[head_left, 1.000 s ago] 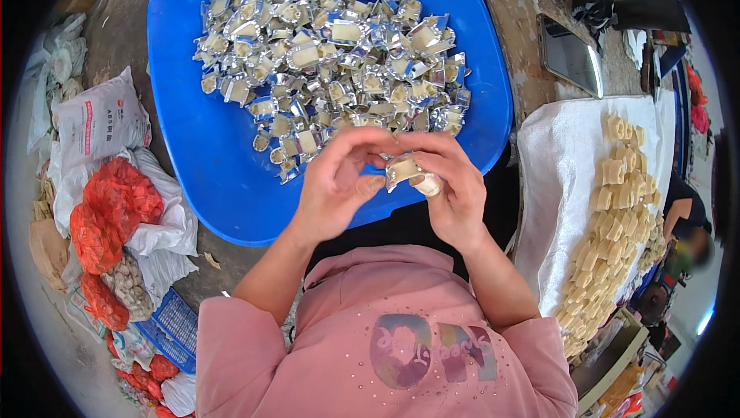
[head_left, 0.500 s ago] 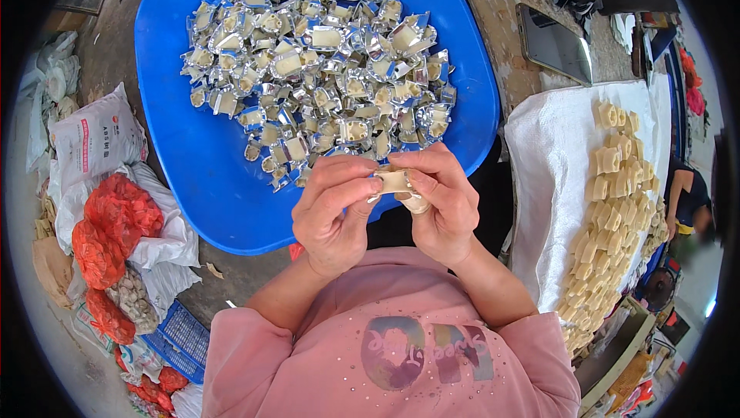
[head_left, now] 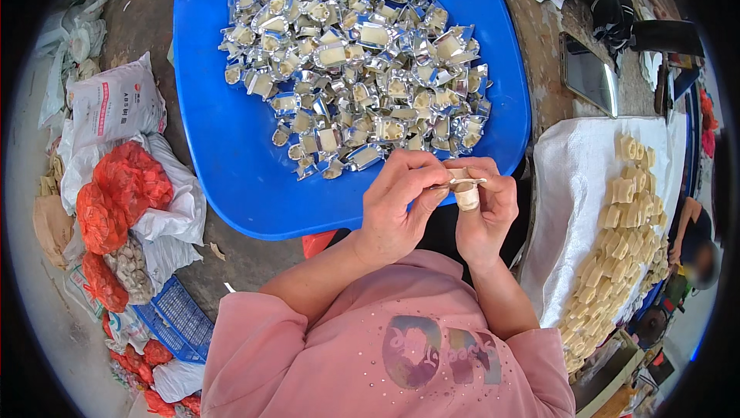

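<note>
The left hand point(head_left: 397, 206) and the right hand point(head_left: 487, 211), both curled nearly closed, pinch a small pale piece point(head_left: 461, 174) between them by the near right corner of the blue tub point(head_left: 223, 175), where silver-and-cream pieces point(head_left: 375, 35) lie heaped toward the far edge

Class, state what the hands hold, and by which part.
A small cream piece: the left hand pinches its left end, the right hand its right.

A cream piece point(head_left: 465, 180) (partly hidden) spans left hand point(head_left: 395, 206) and right hand point(head_left: 487, 214).
</note>
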Motion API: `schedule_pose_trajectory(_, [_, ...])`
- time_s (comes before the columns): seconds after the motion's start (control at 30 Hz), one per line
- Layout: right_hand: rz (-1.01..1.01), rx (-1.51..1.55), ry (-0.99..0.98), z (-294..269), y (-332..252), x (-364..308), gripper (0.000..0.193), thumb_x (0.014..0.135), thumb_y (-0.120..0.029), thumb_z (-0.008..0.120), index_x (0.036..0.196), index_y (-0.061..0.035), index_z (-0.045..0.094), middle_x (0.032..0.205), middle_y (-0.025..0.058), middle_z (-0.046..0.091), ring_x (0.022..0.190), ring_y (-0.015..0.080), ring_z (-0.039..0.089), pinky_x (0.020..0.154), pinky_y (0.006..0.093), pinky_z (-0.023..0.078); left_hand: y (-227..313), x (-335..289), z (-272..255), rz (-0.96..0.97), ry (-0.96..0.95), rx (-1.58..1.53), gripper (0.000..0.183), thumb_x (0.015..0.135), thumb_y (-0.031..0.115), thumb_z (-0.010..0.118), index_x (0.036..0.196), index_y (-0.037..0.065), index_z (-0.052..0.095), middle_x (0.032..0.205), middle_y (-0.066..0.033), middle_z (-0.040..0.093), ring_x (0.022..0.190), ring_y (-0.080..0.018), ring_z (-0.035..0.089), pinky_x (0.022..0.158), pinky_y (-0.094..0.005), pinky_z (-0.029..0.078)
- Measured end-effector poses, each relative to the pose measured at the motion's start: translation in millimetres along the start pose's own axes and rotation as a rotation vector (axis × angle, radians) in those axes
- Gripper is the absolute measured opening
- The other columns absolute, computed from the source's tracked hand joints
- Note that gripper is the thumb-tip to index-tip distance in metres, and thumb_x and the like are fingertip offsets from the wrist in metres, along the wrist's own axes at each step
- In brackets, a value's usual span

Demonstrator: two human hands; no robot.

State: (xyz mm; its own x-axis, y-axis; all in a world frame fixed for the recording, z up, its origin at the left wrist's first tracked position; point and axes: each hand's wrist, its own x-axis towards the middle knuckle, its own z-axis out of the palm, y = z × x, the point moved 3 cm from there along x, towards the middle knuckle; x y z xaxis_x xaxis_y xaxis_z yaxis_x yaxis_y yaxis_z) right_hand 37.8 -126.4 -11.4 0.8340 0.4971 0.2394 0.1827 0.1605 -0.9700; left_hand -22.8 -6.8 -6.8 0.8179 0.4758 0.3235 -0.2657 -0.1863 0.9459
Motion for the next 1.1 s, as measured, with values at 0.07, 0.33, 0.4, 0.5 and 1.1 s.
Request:
schedule_pose_trajectory(0.07, [-0.013, -0.060, -0.025, 2, -2, -2, 0.028, 0.085, 0.013, 0.053, 0.108, -0.0021, 0.047, 0.107, 0.0217, 0.056, 0.092, 0.0231, 0.060, 0.078, 0.0328, 0.052, -3, -2, 0, 0.004, 0.018, 0.007, 0.010, 0.087, 0.004, 0.062, 0.096, 0.001, 0.060, 0.092, -0.0122, 0.059, 0.080, -0.0207, 0.056, 0.068, -0.0300, 0.047])
schedule_pose_trajectory(0.33, [0.007, -0.216, -0.109, -2, -3, -6, 0.029, 0.084, 0.016, 0.050, 0.107, -0.0011, 0.046, 0.103, 0.0187, 0.055, 0.089, 0.0215, 0.059, 0.075, 0.0303, 0.052, -12, -7, -2, -0.196, -0.088, 0.035, 0.012, 0.091, 0.011, 0.059, 0.098, 0.001, 0.060, 0.091, -0.0118, 0.059, 0.079, -0.0202, 0.056, 0.067, -0.0275, 0.046])
schedule_pose_trajectory(0.4, [0.070, -0.144, -0.069, -5, 5, -7, 0.027, 0.084, 0.013, 0.052, 0.106, -0.0007, 0.047, 0.102, 0.0178, 0.055, 0.090, 0.0210, 0.059, 0.076, 0.0302, 0.052, -16, -7, -2, -0.174, -0.090, 0.010, 0.012, 0.091, 0.011, 0.059, 0.098, 0.001, 0.060, 0.092, -0.0113, 0.058, 0.081, -0.0205, 0.056, 0.068, -0.0278, 0.046])
schedule_pose_trajectory(0.5, [0.124, -0.006, -0.056, -3, 7, -5, 0.025, 0.086, 0.009, 0.055, 0.107, -0.0009, 0.047, 0.104, 0.0177, 0.055, 0.092, 0.0205, 0.058, 0.078, 0.0304, 0.051, -15, -9, -3, -0.174, -0.059, -0.044, 0.012, 0.091, 0.011, 0.060, 0.098, 0.002, 0.059, 0.093, -0.0103, 0.058, 0.084, -0.0209, 0.055, 0.072, -0.0285, 0.046])
schedule_pose_trajectory(1.1, [0.195, 0.050, -0.095, -10, 11, -10, 0.025, 0.083, 0.015, 0.053, 0.103, -0.0009, 0.051, 0.105, 0.0142, 0.055, 0.093, 0.0178, 0.056, 0.082, 0.0303, 0.048, -26, -13, 4, -0.308, -0.040, -0.104, 0.009, 0.089, 0.008, 0.061, 0.095, 0.001, 0.061, 0.094, -0.0090, 0.061, 0.085, -0.0198, 0.056, 0.073, -0.0307, 0.047])
